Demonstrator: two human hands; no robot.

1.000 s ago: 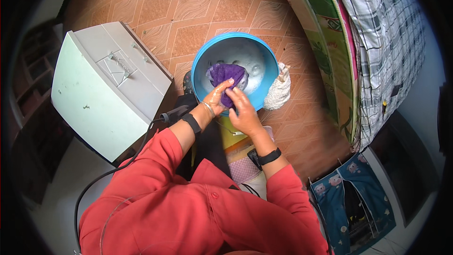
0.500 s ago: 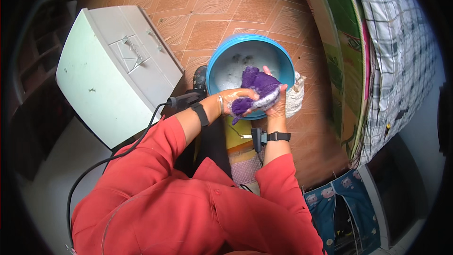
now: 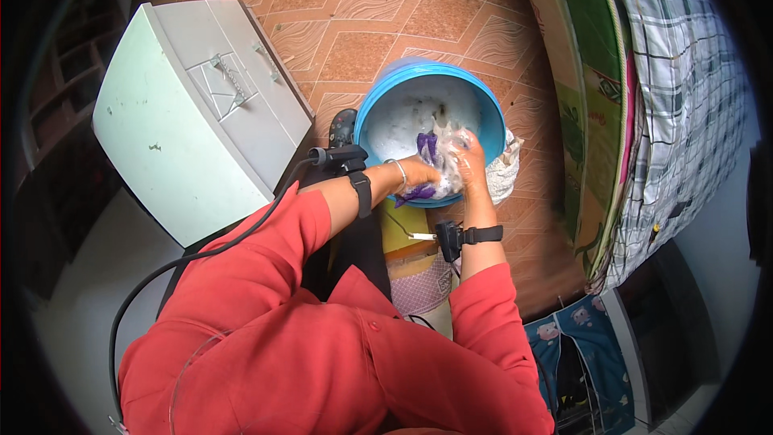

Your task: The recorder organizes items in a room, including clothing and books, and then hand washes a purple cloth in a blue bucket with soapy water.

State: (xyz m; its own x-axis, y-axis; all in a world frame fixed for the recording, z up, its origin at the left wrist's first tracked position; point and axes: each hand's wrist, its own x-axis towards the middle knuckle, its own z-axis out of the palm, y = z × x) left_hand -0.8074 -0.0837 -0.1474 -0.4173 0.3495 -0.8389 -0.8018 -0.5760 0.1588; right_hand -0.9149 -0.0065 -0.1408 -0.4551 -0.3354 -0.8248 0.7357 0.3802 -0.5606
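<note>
A wet purple cloth (image 3: 427, 143), its middle covered in white suds or a pale side of the fabric, is bunched over the near part of a blue bucket (image 3: 493, 105). My left hand (image 3: 419, 171) grips it from the left, fingers curled into the folds. On the other side my right hand (image 3: 470, 159) is closed on the same cloth, with wet foam on the skin. Suds partly hide the fingertips. Foamy water (image 3: 394, 125) with a few dark specks lies inside the bucket, behind the hands.
A cream cloth (image 3: 505, 169) hangs at the bucket's right edge. Left stands a pale cabinet (image 3: 185, 129) with drawers. A bed with a checked cover (image 3: 676, 97) lines the right side. A black cable (image 3: 161, 282) runs along my left arm. My shoe (image 3: 342, 127) is beside the bucket.
The cloth has turned and been bunched tighter, showing more white and less purple. My right hand has moved inward, its fingers closing over the cloth.
</note>
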